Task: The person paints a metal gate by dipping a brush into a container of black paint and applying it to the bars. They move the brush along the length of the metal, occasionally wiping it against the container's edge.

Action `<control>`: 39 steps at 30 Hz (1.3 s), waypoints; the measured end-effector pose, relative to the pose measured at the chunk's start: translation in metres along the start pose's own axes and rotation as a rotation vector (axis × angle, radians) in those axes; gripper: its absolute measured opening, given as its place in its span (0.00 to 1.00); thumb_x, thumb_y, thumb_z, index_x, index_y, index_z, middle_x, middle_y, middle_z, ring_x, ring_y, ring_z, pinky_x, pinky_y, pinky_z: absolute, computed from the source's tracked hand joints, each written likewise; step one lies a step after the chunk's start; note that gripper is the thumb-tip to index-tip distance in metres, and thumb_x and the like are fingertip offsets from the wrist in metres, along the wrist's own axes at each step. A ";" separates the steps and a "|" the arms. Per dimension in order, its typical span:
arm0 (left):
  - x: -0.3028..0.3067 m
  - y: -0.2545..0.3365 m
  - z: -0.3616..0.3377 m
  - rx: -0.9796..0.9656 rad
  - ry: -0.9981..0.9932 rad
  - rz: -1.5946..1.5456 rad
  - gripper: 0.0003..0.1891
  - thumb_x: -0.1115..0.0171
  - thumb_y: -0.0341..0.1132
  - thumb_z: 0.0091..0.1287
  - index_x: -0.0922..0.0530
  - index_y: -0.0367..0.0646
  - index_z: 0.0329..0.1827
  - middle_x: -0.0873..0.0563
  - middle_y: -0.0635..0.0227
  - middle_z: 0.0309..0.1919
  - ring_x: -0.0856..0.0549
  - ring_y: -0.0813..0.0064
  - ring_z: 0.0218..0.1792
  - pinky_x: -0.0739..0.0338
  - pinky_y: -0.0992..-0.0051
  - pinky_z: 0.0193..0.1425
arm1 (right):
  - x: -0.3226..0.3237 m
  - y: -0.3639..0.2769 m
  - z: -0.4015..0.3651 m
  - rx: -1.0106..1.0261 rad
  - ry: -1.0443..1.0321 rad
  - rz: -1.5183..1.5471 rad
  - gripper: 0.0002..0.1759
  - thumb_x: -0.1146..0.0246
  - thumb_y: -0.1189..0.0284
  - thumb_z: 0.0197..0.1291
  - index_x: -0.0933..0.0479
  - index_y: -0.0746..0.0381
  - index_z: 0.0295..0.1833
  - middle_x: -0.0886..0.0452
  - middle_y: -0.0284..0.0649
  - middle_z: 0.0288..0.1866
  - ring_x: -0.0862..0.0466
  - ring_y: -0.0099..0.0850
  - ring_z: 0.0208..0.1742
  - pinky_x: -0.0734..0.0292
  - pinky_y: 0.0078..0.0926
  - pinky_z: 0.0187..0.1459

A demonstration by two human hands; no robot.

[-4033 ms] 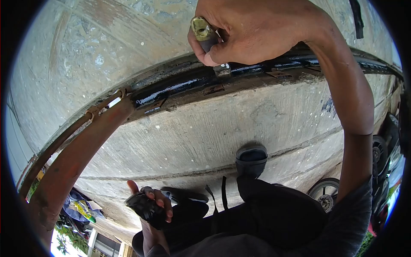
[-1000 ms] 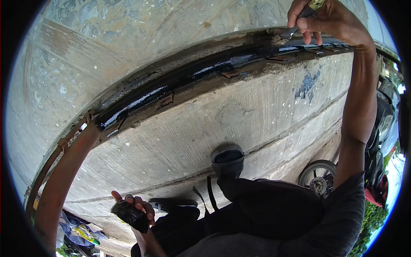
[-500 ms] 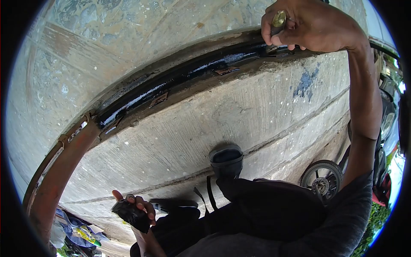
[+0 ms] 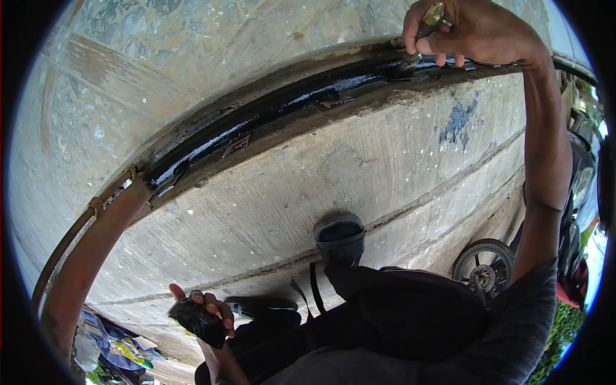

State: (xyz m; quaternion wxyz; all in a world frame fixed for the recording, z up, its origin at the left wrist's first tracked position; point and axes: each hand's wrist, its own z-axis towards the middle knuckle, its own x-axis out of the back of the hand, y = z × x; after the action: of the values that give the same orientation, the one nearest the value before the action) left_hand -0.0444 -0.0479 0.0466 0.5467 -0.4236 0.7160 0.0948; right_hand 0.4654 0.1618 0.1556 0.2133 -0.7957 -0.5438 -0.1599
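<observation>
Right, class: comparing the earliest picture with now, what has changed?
The right hand, gripping the brush, has moved rightward along the black-coated pipe, farther from the brown stretch. Nothing was taken hold of or let go. The left hand still holds the black object.

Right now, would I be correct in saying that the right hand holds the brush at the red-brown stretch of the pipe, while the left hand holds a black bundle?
Not quite: the head view shows the right hand holding the brush at the black stretch of the pipe, while the left hand holds a black bundle.
</observation>
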 end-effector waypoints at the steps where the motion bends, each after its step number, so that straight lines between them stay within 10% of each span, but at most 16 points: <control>1: 0.001 0.000 0.002 0.005 -0.005 0.004 0.47 0.71 0.70 0.73 0.27 0.31 0.66 0.22 0.35 0.58 0.25 0.24 0.56 0.22 0.29 0.49 | 0.000 0.000 0.000 0.021 0.010 0.004 0.13 0.39 0.72 0.64 0.16 0.65 0.49 0.12 0.38 0.37 0.15 0.25 0.35 0.21 0.24 0.35; 9: -0.001 0.001 0.006 0.025 0.036 0.076 0.45 0.71 0.70 0.73 0.25 0.35 0.65 0.19 0.40 0.56 0.20 0.29 0.52 0.19 0.37 0.42 | 0.005 0.014 0.006 0.187 -0.025 -0.077 0.12 0.39 0.72 0.64 0.16 0.66 0.48 0.12 0.37 0.37 0.16 0.25 0.35 0.21 0.24 0.35; 15: 0.003 0.002 0.000 0.008 0.074 0.105 0.44 0.70 0.70 0.73 0.24 0.38 0.64 0.18 0.43 0.54 0.18 0.32 0.49 0.18 0.42 0.40 | 0.004 0.050 -0.012 0.181 0.334 0.143 0.11 0.36 0.70 0.63 0.16 0.65 0.46 0.12 0.40 0.34 0.14 0.26 0.31 0.20 0.22 0.31; 24: 0.001 0.003 0.006 0.037 0.074 0.123 0.44 0.71 0.71 0.73 0.24 0.38 0.64 0.17 0.43 0.54 0.18 0.32 0.49 0.17 0.43 0.39 | 0.016 0.114 -0.022 -0.269 0.361 0.118 0.11 0.34 0.69 0.61 0.15 0.63 0.45 0.12 0.37 0.33 0.15 0.24 0.31 0.18 0.21 0.33; 30: 0.001 0.003 0.010 0.037 0.063 0.150 0.45 0.73 0.71 0.73 0.24 0.38 0.64 0.17 0.43 0.55 0.17 0.33 0.50 0.17 0.44 0.36 | -0.006 0.100 -0.009 0.121 0.481 -0.061 0.12 0.35 0.67 0.64 0.15 0.64 0.45 0.12 0.38 0.34 0.14 0.25 0.32 0.17 0.23 0.33; 33: 0.001 0.000 0.010 0.029 0.066 0.156 0.45 0.74 0.71 0.73 0.24 0.38 0.64 0.17 0.44 0.54 0.17 0.33 0.50 0.17 0.44 0.36 | -0.033 0.061 -0.007 0.171 0.582 0.553 0.13 0.33 0.67 0.63 0.16 0.67 0.44 0.14 0.40 0.31 0.16 0.25 0.28 0.21 0.21 0.28; 39: -0.011 -0.007 0.002 0.011 0.078 0.157 0.45 0.73 0.70 0.74 0.24 0.38 0.64 0.18 0.44 0.55 0.18 0.33 0.50 0.17 0.44 0.39 | -0.059 0.007 0.017 0.172 0.552 0.742 0.12 0.32 0.69 0.61 0.18 0.69 0.40 0.17 0.38 0.27 0.20 0.23 0.23 0.26 0.21 0.24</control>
State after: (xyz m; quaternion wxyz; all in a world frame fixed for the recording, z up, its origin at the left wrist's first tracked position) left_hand -0.0373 -0.0458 0.0577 0.5116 -0.3664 0.7682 0.1173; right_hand 0.4508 0.1212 0.1116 0.4580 -0.8435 -0.1566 -0.2329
